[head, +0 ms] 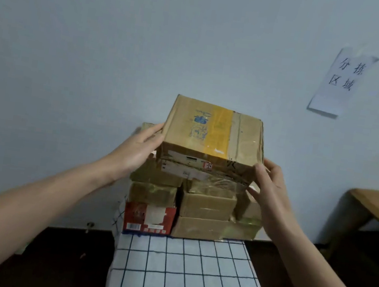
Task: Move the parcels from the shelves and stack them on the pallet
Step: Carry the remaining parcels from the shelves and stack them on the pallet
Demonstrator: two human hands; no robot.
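A brown top box (212,129) is held on top of the stack of parcels (206,206), flat side up. Its long side is laid left to right. A band of yellow tape (218,130) is run across its top from front to back. Blue print beside the tape cannot be read. The white labels (188,160) on its front are too blurry to read.

The left hand (138,147) is pressed flat on the box's left side. The right hand (272,189) is wrapped round its lower right corner, and most of its fingers are hidden.

A red box (148,218) with a barcode is seen at the stack's bottom left. The stack is set on a checked cloth (189,272). Up and right of the stack, a paper sign (343,82) is marked "分拣区域".
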